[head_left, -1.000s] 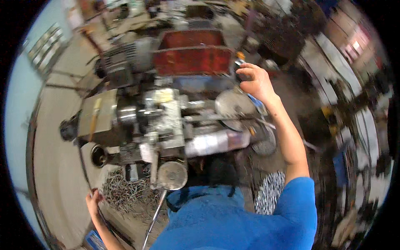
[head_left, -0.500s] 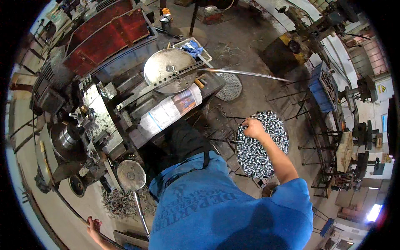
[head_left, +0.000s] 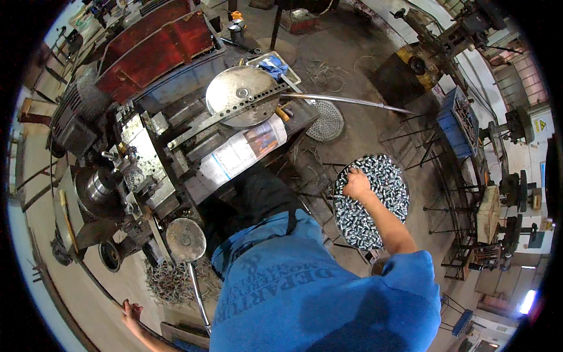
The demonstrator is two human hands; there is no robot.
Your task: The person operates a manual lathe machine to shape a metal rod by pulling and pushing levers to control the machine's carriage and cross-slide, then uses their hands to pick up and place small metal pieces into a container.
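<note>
My right hand (head_left: pixel 356 185) rests on a round heap of small shiny metal cylinders (head_left: pixel 366 226) to my right. Its fingers curl down among the pieces at the heap's left side, and whatever lies between the fingertips is hidden. At the lower left, my left hand (head_left: pixel 132 311) hovers beside a long dark rod (head_left: pixel 97 278). The fingers of that hand are apart, with nothing visible in them. In front of me stands a greasy lathe-like machine (head_left: pixel 152 170) with a metal chuck (head_left: pixel 99 186). A printed paper sheet (head_left: pixel 234 157) covers part of its bed.
A large metal disc (head_left: pixel 243 88) and a perforated bar (head_left: pixel 218 117) sit on the machine. Red bins (head_left: pixel 158 56) stand behind it. Metal shavings (head_left: pixel 176 281) lie on the floor below. A blue crate (head_left: pixel 454 126) and drill-press-like machines (head_left: pixel 513 126) line the right side.
The view has shifted slightly. My right hand has moved a little inward over the heap, fingers among the cylinders. My left hand's fingers look more spread than before.
</note>
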